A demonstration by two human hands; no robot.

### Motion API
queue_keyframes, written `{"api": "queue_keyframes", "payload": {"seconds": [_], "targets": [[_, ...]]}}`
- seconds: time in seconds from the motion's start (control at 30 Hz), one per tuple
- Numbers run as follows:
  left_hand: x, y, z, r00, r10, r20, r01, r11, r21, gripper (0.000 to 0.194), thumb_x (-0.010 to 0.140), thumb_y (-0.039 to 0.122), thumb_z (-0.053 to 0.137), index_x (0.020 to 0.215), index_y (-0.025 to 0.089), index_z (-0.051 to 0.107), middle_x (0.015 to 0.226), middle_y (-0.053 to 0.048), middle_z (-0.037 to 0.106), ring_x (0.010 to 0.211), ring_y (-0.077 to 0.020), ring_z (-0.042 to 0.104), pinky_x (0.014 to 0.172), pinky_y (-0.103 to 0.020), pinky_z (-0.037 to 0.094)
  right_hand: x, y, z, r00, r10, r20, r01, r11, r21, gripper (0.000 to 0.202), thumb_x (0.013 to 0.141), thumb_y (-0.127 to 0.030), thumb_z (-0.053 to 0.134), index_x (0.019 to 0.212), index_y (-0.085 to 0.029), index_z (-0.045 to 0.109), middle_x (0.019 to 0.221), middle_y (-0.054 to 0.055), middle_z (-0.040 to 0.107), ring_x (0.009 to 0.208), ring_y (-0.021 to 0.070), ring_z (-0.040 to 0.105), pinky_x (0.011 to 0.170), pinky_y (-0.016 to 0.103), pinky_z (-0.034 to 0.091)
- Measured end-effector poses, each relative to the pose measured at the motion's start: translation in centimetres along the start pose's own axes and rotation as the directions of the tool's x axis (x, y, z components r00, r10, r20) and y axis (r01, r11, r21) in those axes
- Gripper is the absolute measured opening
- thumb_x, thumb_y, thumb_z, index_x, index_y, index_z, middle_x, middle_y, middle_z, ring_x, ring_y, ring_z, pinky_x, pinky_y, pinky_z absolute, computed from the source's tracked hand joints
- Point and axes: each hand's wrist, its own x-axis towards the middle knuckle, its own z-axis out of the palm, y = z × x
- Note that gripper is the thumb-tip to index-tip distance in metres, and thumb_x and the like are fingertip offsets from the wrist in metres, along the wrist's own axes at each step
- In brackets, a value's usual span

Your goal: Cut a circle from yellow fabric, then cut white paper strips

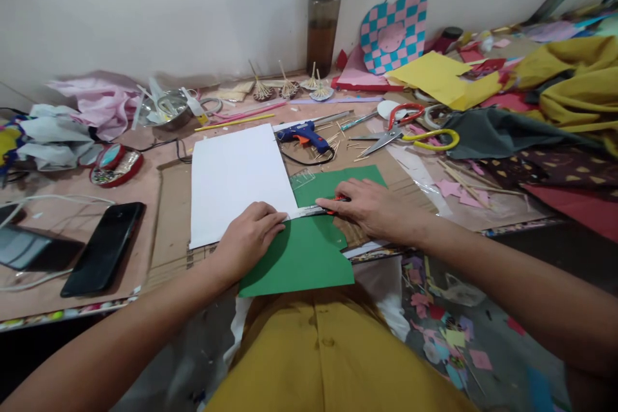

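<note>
My left hand rests where the white sheet meets the green paper, fingers pressed together at the left end of a narrow whitish strip. My right hand is closed around a red-and-black handled utility knife, its pale metallic front pointing left along the strip. Part of the knife is hidden by the fingers. The green paper has a notched right edge and hangs toward my lap. Beneath the papers lies brown cardboard.
Behind the papers lie a blue glue gun, scattered sticks and yellow-handled scissors. A black phone lies at left, near a round red tin. A bottle stands by the wall. Cloth is heaped at right.
</note>
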Motion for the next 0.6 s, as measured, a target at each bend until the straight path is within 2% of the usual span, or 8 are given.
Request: {"api": "queue_keyframes", "payload": {"seconds": [0.23, 0.4, 0.6], "targets": [[0.5, -0.3, -0.1, 1.0, -0.024, 0.017, 0.024, 0.999, -0.041, 0.03, 0.102, 0.029, 0.049, 0.105, 0.018, 0.076, 0.095, -0.009, 0.07, 0.088, -0.0202, 0.067, 0.079, -0.033, 0.057, 0.1, -0.1, 0.2, 1.0, 0.012, -0.011, -0.012, 1.0, -0.006, 0.048, 0.095, -0.009, 0.052, 0.138, -0.028, 0.063, 0.105, 0.01, 0.064, 0.089, 0.0227, 0.052, 0.074, 0.032, 0.03], [0.8, -0.5, -0.2, 0.997, -0.039, 0.07, 0.044, 0.997, -0.07, 0.028, 0.101, 0.028, 0.05, 0.107, 0.019, 0.076, 0.099, -0.009, 0.069, 0.088, -0.0204, 0.067, 0.079, -0.034, 0.057, -0.3, 0.1, 0.1, 0.999, 0.047, -0.018, -0.047, 0.999, -0.005, 0.048, 0.096, -0.01, 0.053, 0.139, -0.029, 0.063, 0.106, 0.01, 0.065, 0.09, 0.023, 0.052, 0.074, 0.032, 0.031], [0.8, -0.6, -1.2, 0.993, -0.002, 0.116, 0.004, 1.0, -0.017, 0.026, 0.1, 0.028, 0.053, 0.109, 0.016, 0.074, 0.1, -0.012, 0.07, 0.094, -0.025, 0.064, 0.083, -0.04, 0.056, -1.2, 0.5, -0.5, 0.997, 0.077, -0.002, -0.077, 0.997, 0.0, 0.043, 0.1, -0.016, 0.05, 0.139, -0.028, 0.064, 0.105, 0.011, 0.066, 0.089, 0.0238, 0.056, 0.075, 0.034, 0.038]]}}
